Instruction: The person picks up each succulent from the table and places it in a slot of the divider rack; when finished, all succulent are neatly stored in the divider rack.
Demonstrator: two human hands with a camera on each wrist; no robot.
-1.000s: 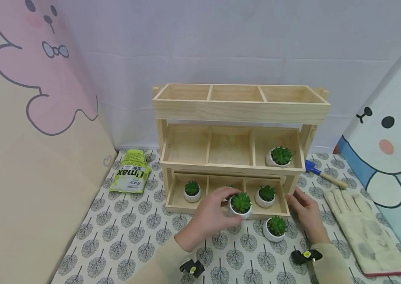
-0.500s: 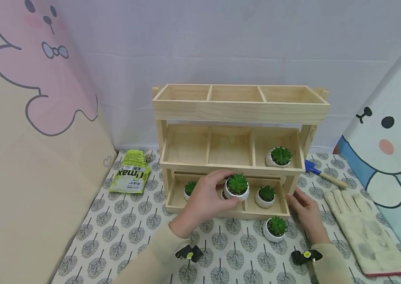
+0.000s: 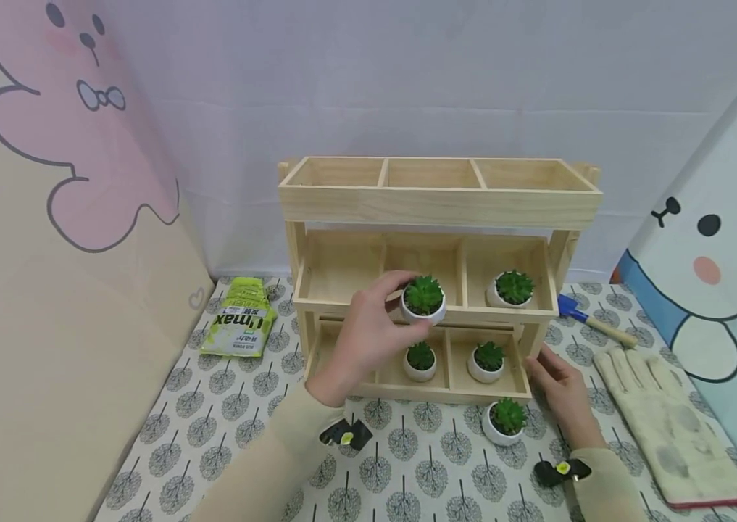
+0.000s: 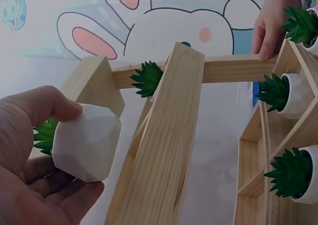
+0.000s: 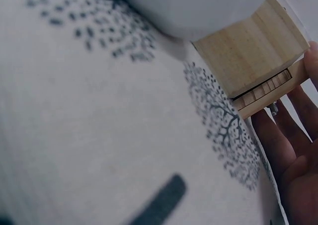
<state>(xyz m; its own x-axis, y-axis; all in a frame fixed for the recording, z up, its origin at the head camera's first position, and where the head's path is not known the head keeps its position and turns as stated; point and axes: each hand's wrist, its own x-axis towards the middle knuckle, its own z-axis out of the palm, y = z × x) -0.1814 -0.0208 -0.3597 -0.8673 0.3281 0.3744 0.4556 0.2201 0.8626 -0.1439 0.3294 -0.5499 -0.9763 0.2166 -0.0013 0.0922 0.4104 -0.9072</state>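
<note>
In the head view, my left hand pinches a small succulent in a white pot in front of the wooden shelf's middle tier, by its centre compartment. The left wrist view shows the faceted pot between thumb and fingers. My right hand grips the lower right side of the three-tier wooden shelf. One potted succulent sits in the middle tier's right compartment. Below it, the bottom tier shows succulents in the centre and right compartments; my left hand hides its left compartment.
Another potted succulent stands on the tablecloth before the shelf. To the right lie a blue trowel with a wooden handle and cream work gloves. A green and white bag lies left of the shelf.
My left hand has lifted the potted succulent up and slightly left, from before the bottom tier to the middle tier. My right hand stays at the shelf's side.
</note>
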